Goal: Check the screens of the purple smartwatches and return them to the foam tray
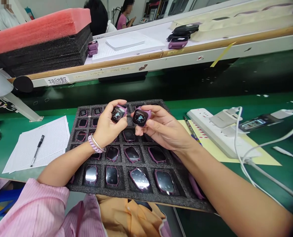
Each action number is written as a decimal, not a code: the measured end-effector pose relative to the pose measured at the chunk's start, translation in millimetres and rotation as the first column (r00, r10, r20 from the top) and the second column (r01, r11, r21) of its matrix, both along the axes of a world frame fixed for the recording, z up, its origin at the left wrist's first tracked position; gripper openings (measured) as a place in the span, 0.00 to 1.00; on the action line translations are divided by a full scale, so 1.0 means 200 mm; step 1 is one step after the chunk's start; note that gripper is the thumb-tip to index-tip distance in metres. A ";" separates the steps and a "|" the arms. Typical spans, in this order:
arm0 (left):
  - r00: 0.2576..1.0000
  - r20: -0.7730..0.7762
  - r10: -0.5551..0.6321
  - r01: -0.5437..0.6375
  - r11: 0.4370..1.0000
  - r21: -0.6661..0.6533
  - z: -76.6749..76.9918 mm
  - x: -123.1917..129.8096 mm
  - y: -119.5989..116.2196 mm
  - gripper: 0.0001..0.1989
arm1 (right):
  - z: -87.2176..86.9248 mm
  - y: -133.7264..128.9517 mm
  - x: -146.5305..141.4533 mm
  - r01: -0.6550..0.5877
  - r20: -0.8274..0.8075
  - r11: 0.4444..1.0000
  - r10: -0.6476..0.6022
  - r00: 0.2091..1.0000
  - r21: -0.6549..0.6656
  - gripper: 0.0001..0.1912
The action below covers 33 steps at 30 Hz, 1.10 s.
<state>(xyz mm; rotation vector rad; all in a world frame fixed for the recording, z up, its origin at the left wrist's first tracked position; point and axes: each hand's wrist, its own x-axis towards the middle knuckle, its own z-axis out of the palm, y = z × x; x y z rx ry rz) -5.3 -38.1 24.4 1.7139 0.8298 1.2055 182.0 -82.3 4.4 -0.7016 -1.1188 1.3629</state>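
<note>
Smartwatches [117,114] [140,117] were held up, one in each hand, towards 12 o'clock over the foam tray [181,198].
One was clamped between thumb and fingers of the left hand [104,128], the other between those of the right hand [165,131]; such a grip was best kept light and on the case edges, so that the glass was left unsmudged and both screens were tilted alike. Purple cases and dark, lit dials with teal graphics were shown, their small text unreadable; power strip [215,133] was placed at 3 o'clock.
</note>
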 end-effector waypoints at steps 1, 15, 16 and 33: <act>1.000 0.000 -0.001 0.001 1.000 0.002 0.00 0.00 0.00 0.21 | 0.00 0.00 0.00 -0.003 -0.004 1.000 0.003 1.000 0.008 0.26; 0.998 0.002 -0.062 0.062 0.990 0.124 -0.07 0.00 0.06 0.23 | -0.06 0.02 0.03 -0.136 -0.053 0.984 0.143 0.988 0.116 0.19; 0.998 0.004 -0.064 0.063 0.991 0.122 -0.07 0.00 0.06 0.23 | -0.06 0.02 0.03 -0.147 -0.058 0.982 0.155 0.986 0.120 0.18; 0.998 -0.008 -0.070 0.071 0.993 0.096 -0.05 0.00 0.05 0.23 | -0.06 0.02 0.02 -0.161 -0.049 0.978 0.168 0.985 0.135 0.15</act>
